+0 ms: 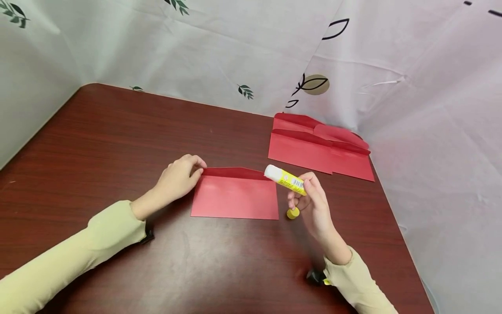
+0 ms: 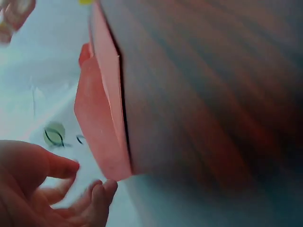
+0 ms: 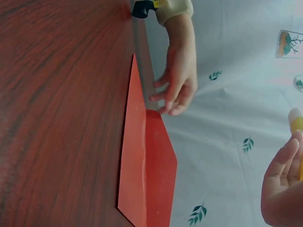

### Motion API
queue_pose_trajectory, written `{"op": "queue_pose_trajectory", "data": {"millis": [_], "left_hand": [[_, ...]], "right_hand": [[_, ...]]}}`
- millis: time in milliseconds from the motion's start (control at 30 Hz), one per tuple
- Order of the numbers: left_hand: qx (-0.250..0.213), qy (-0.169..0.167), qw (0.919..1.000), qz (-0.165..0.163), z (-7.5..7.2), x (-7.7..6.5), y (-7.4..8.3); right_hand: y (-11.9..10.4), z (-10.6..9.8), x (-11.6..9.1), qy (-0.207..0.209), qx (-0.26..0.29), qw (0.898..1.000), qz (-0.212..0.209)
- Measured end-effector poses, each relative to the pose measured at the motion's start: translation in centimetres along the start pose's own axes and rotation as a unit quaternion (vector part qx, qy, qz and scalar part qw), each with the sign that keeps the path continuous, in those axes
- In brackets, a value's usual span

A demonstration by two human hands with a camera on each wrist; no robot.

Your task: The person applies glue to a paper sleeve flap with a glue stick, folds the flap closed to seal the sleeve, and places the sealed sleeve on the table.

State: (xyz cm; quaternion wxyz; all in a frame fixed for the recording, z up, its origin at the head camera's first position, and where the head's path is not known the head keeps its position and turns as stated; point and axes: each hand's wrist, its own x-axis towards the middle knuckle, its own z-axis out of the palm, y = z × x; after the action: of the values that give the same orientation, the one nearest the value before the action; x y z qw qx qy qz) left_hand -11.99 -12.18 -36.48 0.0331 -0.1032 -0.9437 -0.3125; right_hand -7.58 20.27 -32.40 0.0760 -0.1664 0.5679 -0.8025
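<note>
A red envelope (image 1: 235, 198) lies on the table with its flap (image 1: 239, 172) unfolded on the far side. My left hand (image 1: 178, 176) is at the flap's left corner; in the left wrist view its fingertips (image 2: 111, 185) are right by that corner, with thumb and fingers apart. A yellow glue stick (image 1: 292, 181) with a white tip is held between the thumb and fingers of my right hand (image 1: 315, 207). It hangs tilted above the envelope's right end, tip toward the flap. Below the right fingers is a small yellow cap (image 1: 293, 213).
Several more red envelopes (image 1: 302, 150) overlap at the back right of the brown table (image 1: 137, 131), flaps unfolded. A pale patterned cloth (image 1: 219, 52) hangs behind the table and along its right side. Dark devices are on both wrists.
</note>
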Motion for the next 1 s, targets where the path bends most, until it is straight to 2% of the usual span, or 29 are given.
{"op": "queue_pose_trajectory", "data": {"millis": [67,100,200,300,400,533,667,767,867,1000], "left_hand": [[0.033,0.019,0.9974,0.062,0.0,-0.5,0.7],[0.050,0.026,0.9935,0.099,0.1,-0.8,1.1],[0.089,0.021,0.9757,0.199,0.4,-1.7,1.8],[0.109,0.004,0.9562,0.271,1.0,-2.8,1.9],[0.125,-0.019,0.9450,0.302,1.7,-3.9,1.9],[0.169,-0.072,0.9318,0.313,2.1,-4.8,2.0],[0.211,-0.126,0.9095,0.336,2.1,-5.0,2.1],[0.224,-0.156,0.8963,0.349,2.1,-4.9,2.0],[0.223,-0.181,0.8923,0.348,2.0,-4.7,1.7],[0.212,-0.200,0.8934,0.342,1.8,-4.3,1.3]], "right_hand": [[-0.1,0.0,0.2,0.014,-0.001,1.000,0.008],[-0.1,0.0,0.3,0.018,-0.004,1.000,0.012],[-0.1,0.2,0.7,0.033,-0.006,0.999,0.028],[-0.2,0.4,1.0,0.055,0.000,0.997,0.048],[-0.2,0.5,1.2,0.086,0.002,0.993,0.076],[-0.2,0.7,1.5,0.119,-0.008,0.986,0.118],[-0.2,0.9,1.8,0.118,-0.015,0.983,0.141],[-0.1,1.0,2.1,0.106,-0.023,0.982,0.153],[-0.2,1.1,2.3,0.104,-0.028,0.980,0.169],[-0.2,1.2,2.5,0.104,-0.043,0.979,0.169]]}}
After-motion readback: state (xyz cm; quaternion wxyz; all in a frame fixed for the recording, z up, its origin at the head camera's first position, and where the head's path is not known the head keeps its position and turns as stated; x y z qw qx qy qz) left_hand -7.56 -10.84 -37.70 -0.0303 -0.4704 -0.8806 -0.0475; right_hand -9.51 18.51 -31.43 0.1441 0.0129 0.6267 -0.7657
